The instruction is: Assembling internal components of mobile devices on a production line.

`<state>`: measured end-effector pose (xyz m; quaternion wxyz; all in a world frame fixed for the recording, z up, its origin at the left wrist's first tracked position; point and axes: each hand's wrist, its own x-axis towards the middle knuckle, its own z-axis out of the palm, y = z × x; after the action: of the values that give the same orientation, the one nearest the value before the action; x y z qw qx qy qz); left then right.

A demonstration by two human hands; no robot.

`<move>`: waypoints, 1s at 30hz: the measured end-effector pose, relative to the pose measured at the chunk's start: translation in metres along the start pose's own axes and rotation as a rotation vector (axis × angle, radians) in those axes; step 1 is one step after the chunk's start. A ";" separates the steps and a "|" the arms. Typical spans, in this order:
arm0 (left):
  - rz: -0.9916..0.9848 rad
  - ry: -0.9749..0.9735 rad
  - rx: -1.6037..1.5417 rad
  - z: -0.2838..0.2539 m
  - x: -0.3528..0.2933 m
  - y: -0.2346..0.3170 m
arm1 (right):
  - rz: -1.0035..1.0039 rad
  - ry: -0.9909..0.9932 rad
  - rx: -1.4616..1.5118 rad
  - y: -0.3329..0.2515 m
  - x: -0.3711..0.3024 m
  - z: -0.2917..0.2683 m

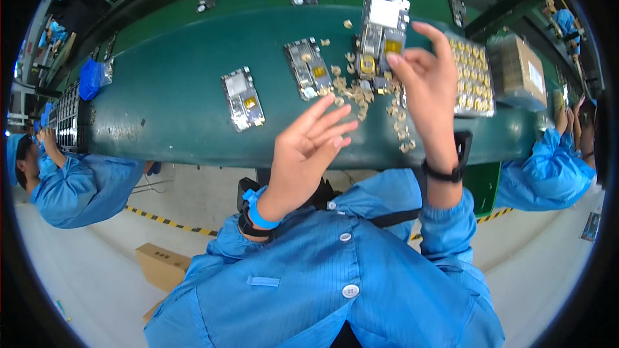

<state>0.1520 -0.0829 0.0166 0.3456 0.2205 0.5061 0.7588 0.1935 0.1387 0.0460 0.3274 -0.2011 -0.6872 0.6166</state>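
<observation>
The right hand rises from a bent wrist, thumb pressed on the right edge of a dark rectangular circuit board with a white square, index finger arched clear; it grips the board over the green work surface. Apart from it, the left hand slants rightward, fingers loosely spread, near small tan curved pieces.

Bright, fairly even light; fisheye-bent edges, corners black.
</observation>
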 end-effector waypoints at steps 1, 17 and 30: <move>-0.006 -0.012 -0.012 -0.005 0.000 0.001 | -0.030 -0.045 -0.191 0.008 0.035 0.003; -0.103 -0.030 0.044 -0.068 -0.006 0.020 | -0.156 0.003 -1.140 0.103 0.181 0.151; 0.079 0.296 -0.018 -0.025 0.032 0.018 | 0.128 -0.212 0.360 -0.002 -0.004 0.089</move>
<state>0.1086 -0.0785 0.0226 0.2388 0.1227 0.5359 0.8005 0.1346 0.0717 0.0452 0.2440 -0.1168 -0.5822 0.7667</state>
